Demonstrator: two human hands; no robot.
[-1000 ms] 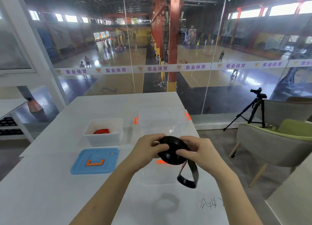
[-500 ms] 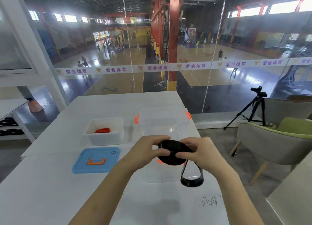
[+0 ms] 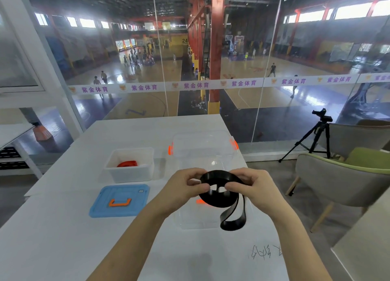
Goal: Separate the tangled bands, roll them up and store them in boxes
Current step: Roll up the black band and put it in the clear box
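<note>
On the table (image 3: 63, 228), a small box (image 3: 129, 171) sits left of the middle with a rolled band (image 3: 127, 164) in it, and a lid (image 3: 119, 200) lies just before it toward the near edge. Along the right edge a far container (image 3: 202, 143) stands behind a near container (image 3: 190, 219), and above the near container the left hand (image 3: 183, 188) and right hand (image 3: 253, 188) hold a second band (image 3: 219, 202) between them, its loop hanging down. Off the right edge, a chair (image 3: 337, 181) stands before a tripod (image 3: 316, 137).

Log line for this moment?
black band part-rolled; left hand, right hand grip it; tail hangs loose; red band in white box
</note>
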